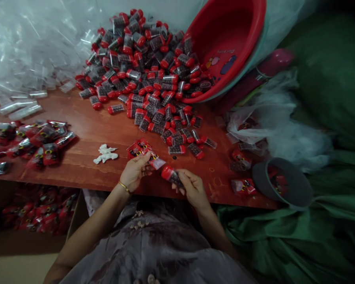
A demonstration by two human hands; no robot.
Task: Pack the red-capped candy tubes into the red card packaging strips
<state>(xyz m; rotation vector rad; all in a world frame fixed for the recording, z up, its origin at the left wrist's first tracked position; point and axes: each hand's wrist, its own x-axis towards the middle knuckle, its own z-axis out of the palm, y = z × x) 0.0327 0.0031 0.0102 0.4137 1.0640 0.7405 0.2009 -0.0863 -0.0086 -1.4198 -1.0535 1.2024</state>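
Note:
My left hand (pixel 137 170) pinches a small red printed plastic packet (pixel 154 159) with a clear end, while more red packets (pixel 138 147) lie just beyond its fingers. In my right hand (pixel 193 185) is a clear plastic container with a red cap (pixel 171 173) and dark contents, its capped end pointing left toward the packet. A narrow gap separates the container from the packet. Past both hands spreads a large heap of similar red-capped containers (pixel 159 85). A crumpled white scrap (pixel 105 154) lies on the table left of my left hand.
Wrapped red packets (pixel 44 142) are piled at left, above an open box of more packets (pixel 41 213). Clear plastic sleeves (pixel 32 51) fill the back left. A tilted red basin (pixel 254 35) leans beside the heap. At right are a grey bowl (pixel 262 179) and a plastic bag (pixel 290 118).

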